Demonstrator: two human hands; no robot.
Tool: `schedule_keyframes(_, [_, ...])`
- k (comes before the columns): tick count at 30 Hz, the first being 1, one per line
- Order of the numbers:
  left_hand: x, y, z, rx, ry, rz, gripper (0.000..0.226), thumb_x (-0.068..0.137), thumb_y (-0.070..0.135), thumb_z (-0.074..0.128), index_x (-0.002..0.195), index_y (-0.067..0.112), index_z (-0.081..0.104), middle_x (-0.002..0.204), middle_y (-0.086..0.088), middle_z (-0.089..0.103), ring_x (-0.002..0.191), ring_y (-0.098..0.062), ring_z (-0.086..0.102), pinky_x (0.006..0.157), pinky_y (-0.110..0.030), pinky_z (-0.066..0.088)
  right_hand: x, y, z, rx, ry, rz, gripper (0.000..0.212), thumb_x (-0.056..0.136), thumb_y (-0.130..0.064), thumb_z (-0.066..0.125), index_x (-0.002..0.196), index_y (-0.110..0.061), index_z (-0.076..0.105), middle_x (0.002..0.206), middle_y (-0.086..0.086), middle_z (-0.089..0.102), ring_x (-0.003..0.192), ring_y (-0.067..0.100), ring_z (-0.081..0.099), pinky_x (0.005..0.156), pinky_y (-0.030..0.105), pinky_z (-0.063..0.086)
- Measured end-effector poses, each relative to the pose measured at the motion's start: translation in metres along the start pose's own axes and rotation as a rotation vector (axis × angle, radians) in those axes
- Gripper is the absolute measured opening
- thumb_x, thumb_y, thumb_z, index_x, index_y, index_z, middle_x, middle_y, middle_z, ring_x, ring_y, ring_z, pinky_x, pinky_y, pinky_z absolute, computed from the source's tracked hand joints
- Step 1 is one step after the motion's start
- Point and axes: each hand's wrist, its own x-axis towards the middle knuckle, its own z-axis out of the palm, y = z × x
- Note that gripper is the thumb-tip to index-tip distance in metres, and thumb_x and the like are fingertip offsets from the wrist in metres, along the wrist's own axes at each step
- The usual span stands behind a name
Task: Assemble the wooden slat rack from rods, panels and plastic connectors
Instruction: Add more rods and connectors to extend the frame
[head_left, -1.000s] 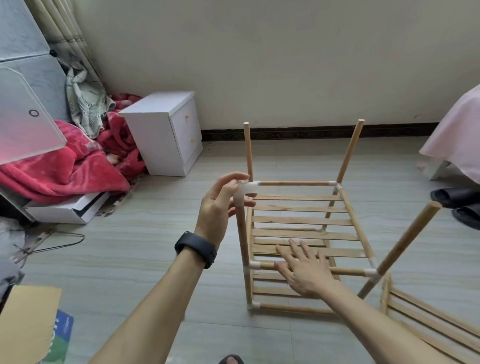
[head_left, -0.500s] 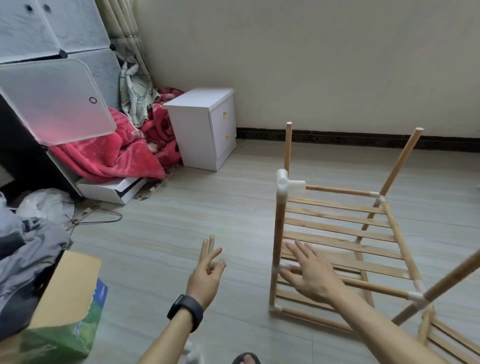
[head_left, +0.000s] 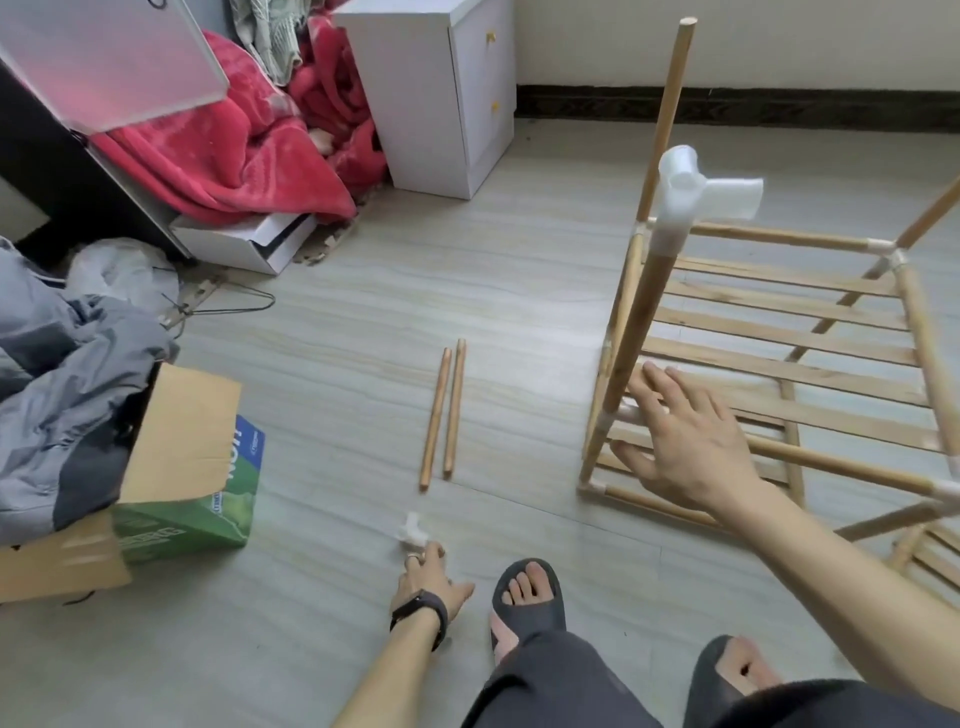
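The partly built rack (head_left: 779, 338) stands on the floor at the right, with wooden slats, rods and white corner joints. A white three-way connector (head_left: 691, 202) caps its near upright rod. My right hand (head_left: 685, 441) lies open with fingers spread against the rack's lower rod and slats. Two loose rods (head_left: 441, 410) lie side by side on the floor in the middle. Below them sits a small white plastic connector (head_left: 413, 530). My left hand (head_left: 428, 577) reaches down to it; the fingertips touch it and the thumb is spread aside.
A cardboard box (head_left: 192, 467) under grey clothes (head_left: 62, 374) sits at the left. A white cabinet (head_left: 441, 88), a red blanket (head_left: 234, 145) and a wire hanger (head_left: 223, 306) lie behind. Another slat panel (head_left: 930, 556) is at the right edge. My slippered foot (head_left: 524, 597) is beside my left hand.
My left hand let go of the rack's top connector and dropped to the floor, reaching the loose white connector. The view tilted down and left. My right hand stayed on the rack.
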Motion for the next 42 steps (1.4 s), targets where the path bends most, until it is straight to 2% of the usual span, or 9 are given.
schedule_keyframes(3, [0.004, -0.003, 0.015, 0.01, -0.048, -0.024, 0.076, 0.08, 0.047, 0.073, 0.137, 0.027, 0.026, 0.14, -0.008, 0.036, 0.121, -0.033, 0.054, 0.098, -0.039, 0.048, 0.0, 0.0, -0.001, -0.012, -0.013, 0.002, 0.086, 0.089, -0.071, 0.045, 0.159, -0.037, 0.008, 0.17, -0.001, 0.015, 0.155, 0.025, 0.014, 0.122, 0.044, 0.015])
schedule_keyframes(13, [0.009, -0.004, -0.003, 0.049, 0.136, 0.057, 0.021, 0.101, 0.048, 0.041, 0.106, 0.028, 0.045, 0.116, 0.002, 0.059, 0.104, -0.025, 0.059, 0.082, -0.033, 0.047, 0.0, -0.001, -0.006, -0.023, -0.051, 0.003, 0.088, 0.09, -0.072, 0.04, 0.159, -0.037, 0.0, 0.17, -0.001, 0.01, 0.156, 0.024, 0.01, 0.124, 0.045, 0.014])
schedule_keyframes(17, [0.0, 0.023, -0.045, -0.416, 0.133, 0.155, 0.022, 0.098, 0.039, 0.058, 0.093, 0.017, 0.058, 0.096, -0.002, 0.063, 0.095, -0.026, 0.061, 0.083, -0.035, 0.052, -0.002, 0.0, -0.011, -0.009, -0.109, -0.011, 0.094, 0.086, -0.075, 0.04, 0.16, -0.038, -0.004, 0.171, -0.002, 0.005, 0.156, 0.023, 0.005, 0.125, 0.045, 0.011])
schedule_keyframes(20, [-0.03, 0.07, -0.097, -0.838, -0.04, 0.282, 0.018, 0.094, 0.03, 0.067, 0.094, 0.012, 0.062, 0.09, -0.006, 0.066, 0.086, -0.027, 0.068, 0.069, -0.033, 0.058, -0.003, 0.003, -0.021, 0.082, -0.183, -0.053, 0.101, 0.084, -0.074, 0.048, 0.16, -0.039, -0.007, 0.171, 0.0, 0.0, 0.157, 0.022, -0.001, 0.125, 0.042, 0.006])
schedule_keyframes(24, [-0.094, 0.145, -0.16, -0.884, -0.253, 0.523, 0.023, 0.092, 0.036, 0.067, 0.099, 0.014, 0.065, 0.092, -0.001, 0.073, 0.075, -0.02, 0.073, 0.058, -0.021, 0.049, -0.006, 0.011, -0.056, 0.366, -0.312, -0.019, 0.083, 0.09, -0.059, 0.062, 0.159, -0.03, 0.026, 0.169, 0.004, 0.016, 0.154, 0.024, 0.016, 0.125, 0.04, 0.017])
schedule_keyframes(28, [-0.165, 0.209, -0.201, -0.812, -0.416, 0.789, 0.022, 0.086, 0.038, 0.071, 0.093, 0.017, 0.066, 0.088, -0.002, 0.072, 0.071, -0.016, 0.066, 0.058, -0.022, 0.049, -0.021, 0.031, -0.109, 0.725, -0.377, 0.078, 0.043, 0.092, -0.053, 0.066, 0.125, -0.025, 0.068, 0.126, 0.002, 0.069, 0.109, 0.013, 0.065, 0.101, 0.037, 0.051])
schedule_keyframes(31, [-0.21, 0.256, -0.217, -0.825, -0.486, 0.956, 0.029, 0.081, 0.037, 0.072, 0.097, 0.014, 0.065, 0.088, -0.002, 0.072, 0.078, -0.017, 0.068, 0.067, -0.028, 0.054, -0.045, 0.045, -0.155, 1.24, -0.27, 0.114, 0.038, 0.091, -0.059, 0.061, 0.114, -0.031, 0.072, 0.114, 0.004, 0.074, 0.101, 0.02, 0.073, 0.089, 0.037, 0.058])
schedule_keyframes(34, [-0.239, 0.303, -0.218, -0.856, -0.42, 0.983, 0.031, 0.084, 0.039, 0.069, 0.101, 0.013, 0.068, 0.084, 0.0, 0.075, 0.077, -0.018, 0.07, 0.071, -0.03, 0.054, -0.07, 0.061, -0.196, 1.614, -0.039, 0.162, 0.047, 0.088, -0.056, 0.064, 0.113, -0.017, 0.074, 0.112, 0.013, 0.075, 0.093, 0.028, 0.073, 0.073, 0.03, 0.058])
schedule_keyframes(42, [-0.281, 0.39, -0.165, -0.915, -0.496, 0.956, 0.033, 0.09, 0.042, 0.068, 0.113, 0.02, 0.061, 0.092, -0.004, 0.076, 0.065, -0.011, 0.07, 0.059, -0.025, 0.054, -0.123, 0.106, -0.226, 1.619, 0.497, 0.316, 0.029, 0.086, -0.04, 0.071, 0.102, -0.017, 0.079, 0.097, 0.009, 0.076, 0.075, 0.017, 0.069, 0.07, 0.025, 0.056])
